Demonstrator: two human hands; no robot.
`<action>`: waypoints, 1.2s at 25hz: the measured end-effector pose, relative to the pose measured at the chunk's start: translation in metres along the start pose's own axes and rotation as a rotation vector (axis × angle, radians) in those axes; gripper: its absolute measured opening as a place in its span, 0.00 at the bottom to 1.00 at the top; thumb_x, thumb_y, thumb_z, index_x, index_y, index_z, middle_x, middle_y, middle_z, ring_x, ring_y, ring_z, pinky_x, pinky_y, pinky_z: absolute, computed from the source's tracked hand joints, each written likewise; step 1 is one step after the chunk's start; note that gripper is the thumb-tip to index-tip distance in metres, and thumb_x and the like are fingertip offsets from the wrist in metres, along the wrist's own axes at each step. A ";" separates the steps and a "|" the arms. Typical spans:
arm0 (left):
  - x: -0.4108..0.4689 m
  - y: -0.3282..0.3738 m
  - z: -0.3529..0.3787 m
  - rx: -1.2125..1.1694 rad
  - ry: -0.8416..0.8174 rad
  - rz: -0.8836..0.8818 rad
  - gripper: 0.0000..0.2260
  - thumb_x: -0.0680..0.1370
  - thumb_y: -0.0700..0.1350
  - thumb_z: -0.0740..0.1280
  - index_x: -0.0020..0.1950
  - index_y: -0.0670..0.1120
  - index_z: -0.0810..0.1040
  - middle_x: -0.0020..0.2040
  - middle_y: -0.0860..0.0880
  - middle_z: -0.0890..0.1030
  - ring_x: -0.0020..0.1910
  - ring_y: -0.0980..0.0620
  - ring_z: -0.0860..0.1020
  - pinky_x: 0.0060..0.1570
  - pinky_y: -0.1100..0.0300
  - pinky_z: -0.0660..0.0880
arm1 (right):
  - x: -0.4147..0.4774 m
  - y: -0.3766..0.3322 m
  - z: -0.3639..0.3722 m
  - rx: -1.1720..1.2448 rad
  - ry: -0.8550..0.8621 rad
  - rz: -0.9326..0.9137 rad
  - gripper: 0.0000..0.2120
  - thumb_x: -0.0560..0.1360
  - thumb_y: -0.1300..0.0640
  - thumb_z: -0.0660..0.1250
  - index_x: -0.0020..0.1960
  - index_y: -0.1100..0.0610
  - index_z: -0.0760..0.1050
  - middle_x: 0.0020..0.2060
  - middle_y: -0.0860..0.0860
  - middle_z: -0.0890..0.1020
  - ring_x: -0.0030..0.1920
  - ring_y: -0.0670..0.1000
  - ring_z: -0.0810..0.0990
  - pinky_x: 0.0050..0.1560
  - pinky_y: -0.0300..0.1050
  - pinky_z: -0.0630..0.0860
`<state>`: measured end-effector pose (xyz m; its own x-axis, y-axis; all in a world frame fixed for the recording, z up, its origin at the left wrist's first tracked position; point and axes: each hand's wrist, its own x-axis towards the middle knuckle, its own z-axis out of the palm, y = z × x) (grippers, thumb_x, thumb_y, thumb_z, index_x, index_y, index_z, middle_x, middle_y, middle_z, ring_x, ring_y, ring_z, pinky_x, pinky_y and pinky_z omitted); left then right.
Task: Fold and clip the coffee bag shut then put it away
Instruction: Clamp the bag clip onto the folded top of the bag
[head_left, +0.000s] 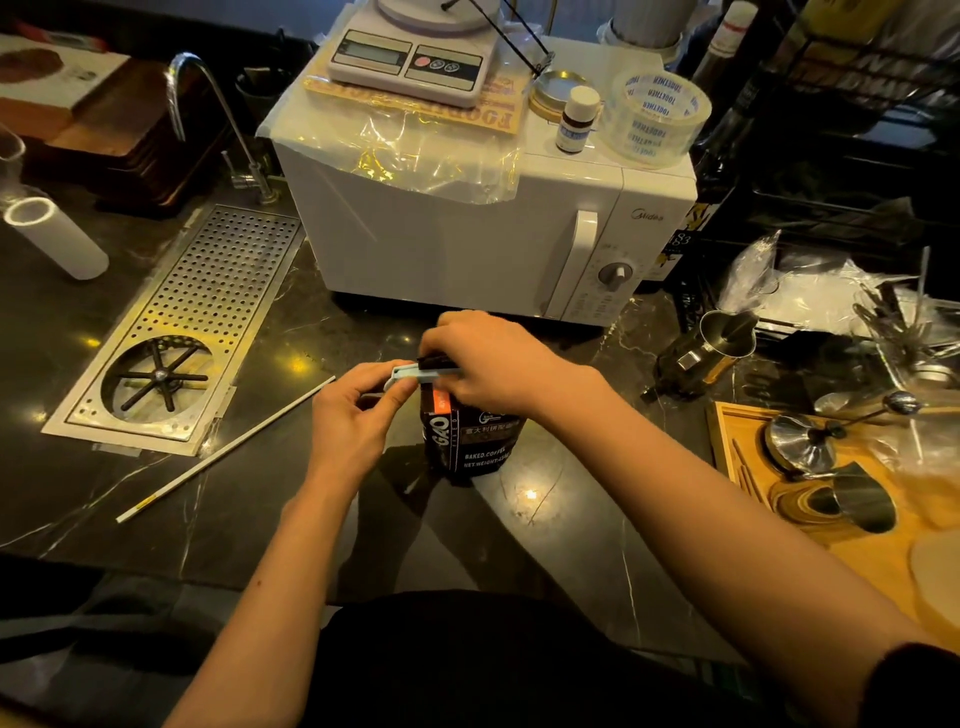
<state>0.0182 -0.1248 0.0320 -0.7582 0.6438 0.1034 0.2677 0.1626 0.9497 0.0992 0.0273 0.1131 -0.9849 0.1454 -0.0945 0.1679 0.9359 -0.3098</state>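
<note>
A black coffee bag (470, 436) stands upright on the dark marble counter (322, 493), just in front of the white microwave (467, 228). Its top is folded over, and a pale blue clip (423, 372) lies across the fold. The right hand (488, 364) covers the top of the bag, fingers curled down and closed over the fold and the clip's right part. The left hand (353, 415) pinches the clip's left end between thumb and fingertips — the other fingers are bent in loosely.

To the left of the bag a thin white stick (223, 449) lies slantwise on the counter, and beyond it sits a perforated metal drain tray (208, 312) beneath a curved tap (208, 104). On the microwave rest a kitchen scale (410, 57), a small bottle (576, 119) and a roll of clear tape (657, 117). To the right stand a steel pitcher (724, 338) and a wooden tray (727, 441).
</note>
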 end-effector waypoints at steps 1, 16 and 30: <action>0.000 -0.002 -0.001 0.015 0.004 0.005 0.10 0.76 0.42 0.70 0.57 0.50 0.82 0.51 0.55 0.83 0.52 0.60 0.80 0.51 0.67 0.76 | 0.004 -0.002 0.001 -0.008 -0.010 -0.014 0.13 0.76 0.51 0.67 0.58 0.54 0.77 0.53 0.51 0.78 0.52 0.51 0.76 0.49 0.48 0.77; -0.003 0.001 0.004 -0.019 0.026 -0.075 0.10 0.74 0.43 0.71 0.55 0.52 0.81 0.48 0.60 0.82 0.49 0.64 0.80 0.49 0.67 0.77 | -0.030 0.036 0.001 0.165 0.049 0.115 0.14 0.74 0.49 0.71 0.58 0.52 0.79 0.49 0.49 0.81 0.51 0.51 0.78 0.51 0.53 0.76; -0.002 0.019 0.002 0.022 -0.047 -0.076 0.11 0.75 0.46 0.71 0.56 0.55 0.80 0.52 0.57 0.82 0.55 0.57 0.79 0.59 0.53 0.77 | -0.067 0.052 0.032 0.611 0.402 0.301 0.13 0.71 0.56 0.75 0.55 0.53 0.81 0.46 0.45 0.83 0.50 0.43 0.81 0.52 0.37 0.78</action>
<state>0.0262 -0.1220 0.0496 -0.7480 0.6635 0.0168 0.2238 0.2282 0.9475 0.1752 0.0557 0.0736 -0.8139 0.5782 0.0563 0.3087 0.5126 -0.8012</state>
